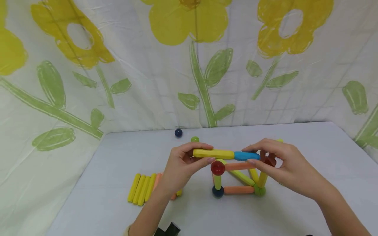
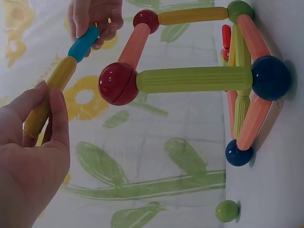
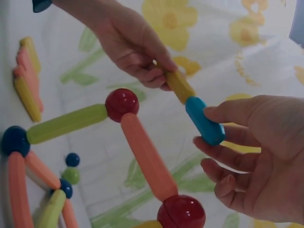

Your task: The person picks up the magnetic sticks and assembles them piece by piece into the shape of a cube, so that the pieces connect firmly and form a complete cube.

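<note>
Hands (image 1: 181,165) (image 1: 287,167) above frame (image 1: 238,190), loose balls (image 1: 178,133) beyond

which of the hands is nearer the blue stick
Right: the right hand pinches the blue stick, while the left hand holds the yellow stick meeting its other end.

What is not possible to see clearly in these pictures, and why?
Loose sticks, exact count: the left forearm covers part of their row in the head view.
Black object, full shape: cut off by the head view's bottom edge.
Red piece, exact form: too small in the left wrist view.
</note>
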`<action>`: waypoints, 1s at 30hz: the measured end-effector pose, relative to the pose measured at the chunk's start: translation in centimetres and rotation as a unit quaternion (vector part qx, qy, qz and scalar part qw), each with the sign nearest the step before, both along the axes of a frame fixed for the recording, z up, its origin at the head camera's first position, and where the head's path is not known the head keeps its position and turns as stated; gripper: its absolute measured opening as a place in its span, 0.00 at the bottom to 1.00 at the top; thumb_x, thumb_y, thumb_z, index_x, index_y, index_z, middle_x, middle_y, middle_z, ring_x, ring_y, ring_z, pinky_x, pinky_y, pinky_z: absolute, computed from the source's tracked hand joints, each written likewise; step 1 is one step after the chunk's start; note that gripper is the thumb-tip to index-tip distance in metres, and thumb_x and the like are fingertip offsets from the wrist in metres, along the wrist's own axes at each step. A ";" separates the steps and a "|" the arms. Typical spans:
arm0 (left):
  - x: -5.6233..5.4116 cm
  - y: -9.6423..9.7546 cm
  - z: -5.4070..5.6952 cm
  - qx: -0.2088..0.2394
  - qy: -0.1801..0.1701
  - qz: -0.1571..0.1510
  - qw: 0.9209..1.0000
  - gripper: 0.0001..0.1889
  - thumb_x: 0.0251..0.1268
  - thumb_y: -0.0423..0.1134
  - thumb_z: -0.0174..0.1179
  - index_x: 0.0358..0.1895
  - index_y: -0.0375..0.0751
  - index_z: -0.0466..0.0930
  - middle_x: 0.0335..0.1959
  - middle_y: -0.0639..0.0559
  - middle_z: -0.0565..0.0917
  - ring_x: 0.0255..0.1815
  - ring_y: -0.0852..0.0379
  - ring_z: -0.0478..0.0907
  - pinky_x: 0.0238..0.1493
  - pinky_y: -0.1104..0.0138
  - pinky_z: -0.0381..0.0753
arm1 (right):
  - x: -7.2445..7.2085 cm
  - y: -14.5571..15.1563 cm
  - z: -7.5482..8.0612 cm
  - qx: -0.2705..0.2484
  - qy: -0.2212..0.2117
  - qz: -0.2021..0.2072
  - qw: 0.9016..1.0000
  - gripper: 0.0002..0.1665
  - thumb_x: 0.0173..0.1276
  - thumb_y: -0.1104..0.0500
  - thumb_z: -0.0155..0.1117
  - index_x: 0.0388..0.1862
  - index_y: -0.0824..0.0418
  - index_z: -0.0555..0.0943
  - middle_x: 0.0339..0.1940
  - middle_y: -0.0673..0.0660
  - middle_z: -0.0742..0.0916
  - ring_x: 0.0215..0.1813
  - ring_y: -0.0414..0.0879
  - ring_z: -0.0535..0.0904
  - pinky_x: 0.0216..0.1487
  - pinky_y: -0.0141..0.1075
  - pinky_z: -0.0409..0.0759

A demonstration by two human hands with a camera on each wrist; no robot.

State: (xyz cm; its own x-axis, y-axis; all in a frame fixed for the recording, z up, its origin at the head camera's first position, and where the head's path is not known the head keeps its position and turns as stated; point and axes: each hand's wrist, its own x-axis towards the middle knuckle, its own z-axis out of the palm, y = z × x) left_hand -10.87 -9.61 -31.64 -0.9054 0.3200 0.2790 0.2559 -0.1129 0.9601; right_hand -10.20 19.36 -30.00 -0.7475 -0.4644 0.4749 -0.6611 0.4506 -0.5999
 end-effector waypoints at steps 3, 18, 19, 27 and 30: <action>0.1 0.0 0.2 0.017 -0.003 -0.009 1.000 0.17 0.67 0.22 0.68 0.57 0.25 0.82 0.51 0.42 0.83 0.47 0.55 0.82 0.55 0.67 0.87 | 0.1 0.0 -0.1 0.004 -0.004 0.004 1.000 0.25 0.66 0.69 0.76 0.55 0.44 0.87 0.35 0.39 0.84 0.28 0.38 0.73 0.26 0.30 0.71; 0.7 0.0 0.6 -0.031 -0.019 -0.056 0.998 0.14 0.68 0.25 0.68 0.54 0.27 0.84 0.51 0.41 0.84 0.47 0.56 0.83 0.52 0.66 0.88 | 1.0 1.9 -0.9 -0.029 -0.016 0.006 0.999 0.27 0.62 0.75 0.76 0.54 0.51 0.87 0.40 0.44 0.87 0.37 0.38 0.78 0.32 0.29 0.77; 0.8 0.0 0.6 -0.050 -0.013 -0.063 0.997 0.13 0.67 0.25 0.69 0.54 0.29 0.85 0.51 0.41 0.85 0.47 0.56 0.84 0.53 0.65 0.88 | 1.1 2.2 -0.9 -0.038 -0.021 0.009 0.999 0.27 0.62 0.77 0.74 0.54 0.52 0.86 0.42 0.45 0.87 0.38 0.38 0.79 0.33 0.29 0.78; 1.5 0.6 -0.2 -0.154 0.028 -0.087 0.984 0.13 0.65 0.32 0.74 0.52 0.37 0.89 0.47 0.46 0.90 0.44 0.64 0.85 0.49 0.65 0.89 | 0.5 3.6 -2.1 -0.188 -0.107 0.112 0.970 0.27 0.65 0.86 0.61 0.61 0.70 0.82 0.54 0.55 0.88 0.45 0.44 0.88 0.38 0.31 0.85; 1.9 0.9 -0.6 -0.165 0.016 -0.089 0.982 0.13 0.65 0.33 0.74 0.51 0.38 0.89 0.45 0.47 0.90 0.42 0.66 0.84 0.48 0.67 0.88 | 0.4 3.5 -2.2 -0.220 -0.126 0.111 0.961 0.30 0.66 0.86 0.60 0.64 0.70 0.80 0.56 0.56 0.88 0.46 0.45 0.90 0.44 0.31 0.88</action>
